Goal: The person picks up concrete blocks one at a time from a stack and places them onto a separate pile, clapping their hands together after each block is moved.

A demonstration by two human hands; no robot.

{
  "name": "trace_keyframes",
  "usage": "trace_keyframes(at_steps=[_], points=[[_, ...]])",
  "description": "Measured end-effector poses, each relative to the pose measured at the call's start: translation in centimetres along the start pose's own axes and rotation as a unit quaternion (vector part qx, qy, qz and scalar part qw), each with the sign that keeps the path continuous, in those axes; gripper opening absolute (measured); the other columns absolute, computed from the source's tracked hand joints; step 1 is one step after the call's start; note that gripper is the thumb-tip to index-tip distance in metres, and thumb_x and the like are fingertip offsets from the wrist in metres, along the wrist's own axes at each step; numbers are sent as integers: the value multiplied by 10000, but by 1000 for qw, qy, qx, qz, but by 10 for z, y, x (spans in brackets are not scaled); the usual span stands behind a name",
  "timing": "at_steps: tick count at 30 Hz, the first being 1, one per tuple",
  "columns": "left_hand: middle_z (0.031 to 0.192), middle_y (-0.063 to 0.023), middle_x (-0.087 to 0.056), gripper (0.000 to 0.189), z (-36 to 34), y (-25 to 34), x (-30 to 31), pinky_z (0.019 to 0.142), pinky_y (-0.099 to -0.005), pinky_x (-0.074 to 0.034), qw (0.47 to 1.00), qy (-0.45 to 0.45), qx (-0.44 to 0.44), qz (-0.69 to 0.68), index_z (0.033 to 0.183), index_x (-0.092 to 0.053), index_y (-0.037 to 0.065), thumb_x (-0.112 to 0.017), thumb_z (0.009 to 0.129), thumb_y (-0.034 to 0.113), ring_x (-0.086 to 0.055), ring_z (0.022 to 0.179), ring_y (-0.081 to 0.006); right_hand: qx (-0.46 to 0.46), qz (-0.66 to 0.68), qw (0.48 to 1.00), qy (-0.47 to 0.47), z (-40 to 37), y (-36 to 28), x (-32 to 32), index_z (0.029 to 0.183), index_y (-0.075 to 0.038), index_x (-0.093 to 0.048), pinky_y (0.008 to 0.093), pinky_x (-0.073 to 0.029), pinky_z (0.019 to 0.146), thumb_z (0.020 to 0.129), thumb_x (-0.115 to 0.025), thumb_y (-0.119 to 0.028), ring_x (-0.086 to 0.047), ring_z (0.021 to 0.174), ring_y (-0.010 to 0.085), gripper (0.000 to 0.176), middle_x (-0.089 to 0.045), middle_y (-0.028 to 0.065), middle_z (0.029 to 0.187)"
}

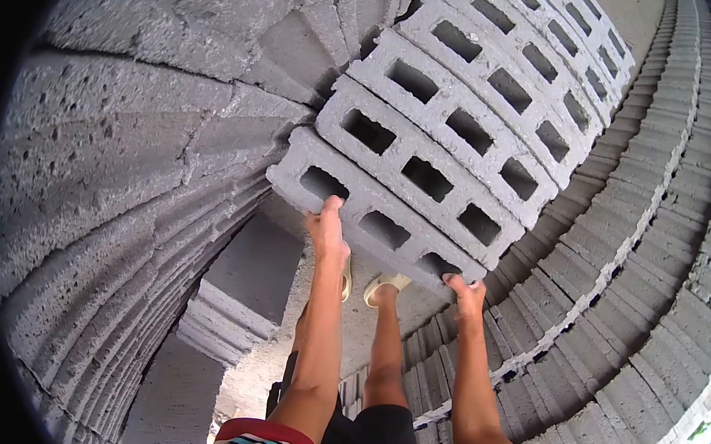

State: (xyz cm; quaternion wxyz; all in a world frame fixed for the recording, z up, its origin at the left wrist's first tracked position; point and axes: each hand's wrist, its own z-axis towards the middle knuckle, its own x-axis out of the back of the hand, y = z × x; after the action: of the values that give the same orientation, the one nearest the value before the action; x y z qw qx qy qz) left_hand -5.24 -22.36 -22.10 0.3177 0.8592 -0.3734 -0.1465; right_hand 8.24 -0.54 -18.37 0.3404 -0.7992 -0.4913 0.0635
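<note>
A grey hollow concrete block (354, 199) with three rectangular holes lies at the near end of a row of similar blocks. My left hand (328, 227) grips its near edge at the left, with the thumb at the left hole and the fingers hidden behind the block's near side. Near the block's right end, my right hand (465, 293) holds the same edge, its thumb at the right hole. The held block sits close against the neighbouring concrete block (396, 156), with a thin dark gap between them.
Tall stacked blocks (139, 122) form a wall on the left. Lower stacked blocks (240, 294) stand below it. Long curving rows of blocks (628, 284) run along the right. My feet in pale shoes (381, 287) stand on the dusty floor, below the held block.
</note>
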Motion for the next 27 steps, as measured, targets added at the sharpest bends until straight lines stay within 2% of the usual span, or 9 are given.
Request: trace_keyframes(at_steps=[5, 7, 9, 15, 16, 19, 20, 24, 27], points=[[1090, -140, -514, 485, 7, 12, 0, 857, -303, -371, 995, -15, -13, 96, 1112, -435, -76, -591, 692, 111, -495, 972, -224, -13, 10, 999, -41, 6, -3, 3, 913, 5, -571, 277, -418, 697, 563, -678, -62, -529, 738, 153, 372, -574, 27, 836], [1006, -113, -542, 421, -5, 26, -12, 806, -312, -405, 985, 36, -21, 170, 1057, -480, -76, -578, 708, 137, -509, 933, -201, -15, 4, 1000, -26, 8, -7, -3, 902, 3, -575, 275, -417, 696, 562, -681, -64, -530, 734, 149, 363, -575, 25, 828], [1012, -132, -544, 416, 4, 20, -6, 819, -313, -394, 985, -15, -69, 161, 1029, -500, -92, -584, 716, 170, -502, 949, -205, -22, 0, 999, -33, 8, -11, -2, 901, -1, -584, 280, -422, 691, 563, -690, -77, -535, 731, 151, 363, -582, 26, 827], [1068, -156, -534, 563, 0, 25, 3, 848, -306, -374, 974, -55, -38, 218, 1047, -514, -76, -629, 711, 360, -490, 985, -225, -15, -45, 998, -38, 16, 0, 6, 912, -17, -594, 293, -431, 657, 525, -730, -177, -544, 705, 164, 441, -590, 35, 834], [1168, -158, -477, 743, 6, 27, 7, 880, -325, -360, 959, -71, -14, 275, 1167, -428, -58, -625, 689, 475, -462, 1045, -241, -28, -84, 996, -31, 15, -4, 7, 914, -22, -596, 287, -425, 601, 469, -754, -274, -552, 686, 181, 535, -594, 42, 822], [1277, -160, -375, 896, 3, 29, 13, 925, -379, -326, 958, -112, 54, 257, 1284, -289, -16, -607, 670, 554, -407, 1123, -257, -46, -126, 990, -35, 5, -15, 5, 948, -27, -588, 313, -412, 619, 436, -755, -337, -554, 749, 205, 621, -592, 61, 856], [1322, -155, -313, 965, 4, 25, 18, 943, -431, -295, 937, -83, 64, 332, 1340, -189, 45, -570, 661, 616, -369, 1159, -279, -92, -147, 984, -48, 9, -11, 8, 1012, -41, -561, 360, -394, 689, 440, -751, -340, -535, 851, 227, 673, -578, 86, 934], [1288, -171, -359, 874, -33, 24, 82, 945, -456, -265, 933, -178, 123, 288, 1317, -266, 58, -515, 698, 622, -385, 1131, -328, -104, -133, 985, -39, 6, 11, 9, 1071, -42, -518, 418, -390, 711, 446, -755, -371, -500, 931, 267, 745, -529, 112, 1071], [1229, -166, -440, 765, -100, 31, 138, 943, -439, -264, 921, -190, 172, 294, 1272, -355, 81, -494, 727, 601, -423, 1094, -300, -90, -107, 989, 39, 0, 12, -3, 1126, -43, -485, 470, -388, 718, 464, -751, -420, -475, 988, 301, 807, -469, 126, 1167]])
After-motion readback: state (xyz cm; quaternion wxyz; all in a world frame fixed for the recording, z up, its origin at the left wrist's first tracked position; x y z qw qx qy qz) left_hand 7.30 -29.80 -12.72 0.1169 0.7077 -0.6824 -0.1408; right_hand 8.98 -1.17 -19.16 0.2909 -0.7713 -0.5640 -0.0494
